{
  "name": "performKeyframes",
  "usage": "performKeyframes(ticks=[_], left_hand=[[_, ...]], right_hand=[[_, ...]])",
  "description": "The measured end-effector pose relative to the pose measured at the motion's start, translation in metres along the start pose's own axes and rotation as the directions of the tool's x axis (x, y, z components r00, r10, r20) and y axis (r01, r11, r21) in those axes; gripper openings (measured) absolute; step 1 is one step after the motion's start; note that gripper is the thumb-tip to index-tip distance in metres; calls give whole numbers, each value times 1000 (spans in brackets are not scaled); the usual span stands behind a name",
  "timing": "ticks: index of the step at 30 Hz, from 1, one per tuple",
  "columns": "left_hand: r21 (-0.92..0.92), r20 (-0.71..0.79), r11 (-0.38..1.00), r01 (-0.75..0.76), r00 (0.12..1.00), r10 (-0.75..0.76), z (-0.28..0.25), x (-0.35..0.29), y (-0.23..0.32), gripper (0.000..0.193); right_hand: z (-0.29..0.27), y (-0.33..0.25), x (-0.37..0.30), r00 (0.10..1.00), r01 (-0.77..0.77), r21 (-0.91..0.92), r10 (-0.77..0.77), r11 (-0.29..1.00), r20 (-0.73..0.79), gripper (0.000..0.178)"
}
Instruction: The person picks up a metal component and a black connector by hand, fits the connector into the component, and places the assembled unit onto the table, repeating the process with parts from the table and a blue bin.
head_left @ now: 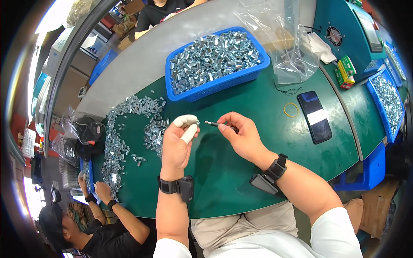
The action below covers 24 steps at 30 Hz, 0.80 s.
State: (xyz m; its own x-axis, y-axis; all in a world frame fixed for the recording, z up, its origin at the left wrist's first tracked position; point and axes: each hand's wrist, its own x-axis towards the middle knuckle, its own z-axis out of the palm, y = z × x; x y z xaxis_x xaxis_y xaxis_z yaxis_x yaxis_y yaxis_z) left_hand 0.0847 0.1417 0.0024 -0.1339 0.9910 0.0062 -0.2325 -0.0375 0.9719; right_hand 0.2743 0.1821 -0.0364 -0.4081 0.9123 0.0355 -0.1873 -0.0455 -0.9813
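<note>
My left hand [180,139], with white finger covers on its thumb and forefinger, is closed in a pinch on a small shiny metal piece [197,123], mostly hidden by the fingertips. In my right hand [239,135] is a thin black pen-like tool [214,124] with a silver tip, gripped between thumb and forefinger. Its tip points left at the metal piece, with a short gap between them. Left of my left hand lies a heap of small silvery metal pieces [154,131], like short tubes or long nuts, in a curved band on the green table [215,185].
Beyond my hands stands a blue basket [217,88] full of similar pieces. To the right lie a phone [315,118], a yellow rubber band [291,110] and a clear plastic bag [292,64]. A teal machine [340,30] stands at far right. Co-workers sit at left [116,238] and across the table.
</note>
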Motion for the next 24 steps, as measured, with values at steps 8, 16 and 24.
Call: performKeyframes(ticks=[8,16,24], left_hand=[[263,-38,964,28,999,-18,-4,-2,-8,15],[309,-36,949,65,998,-57,-9,-3,-12,14],[286,19,957,-46,999,42,-5,-5,-14,15]], right_hand=[[2,-1,1,998,59,-66,-58,996,20,11],[5,4,1,1000,-20,-90,22,996,19,11],[3,4,1,995,104,-175,-103,979,14,19]])
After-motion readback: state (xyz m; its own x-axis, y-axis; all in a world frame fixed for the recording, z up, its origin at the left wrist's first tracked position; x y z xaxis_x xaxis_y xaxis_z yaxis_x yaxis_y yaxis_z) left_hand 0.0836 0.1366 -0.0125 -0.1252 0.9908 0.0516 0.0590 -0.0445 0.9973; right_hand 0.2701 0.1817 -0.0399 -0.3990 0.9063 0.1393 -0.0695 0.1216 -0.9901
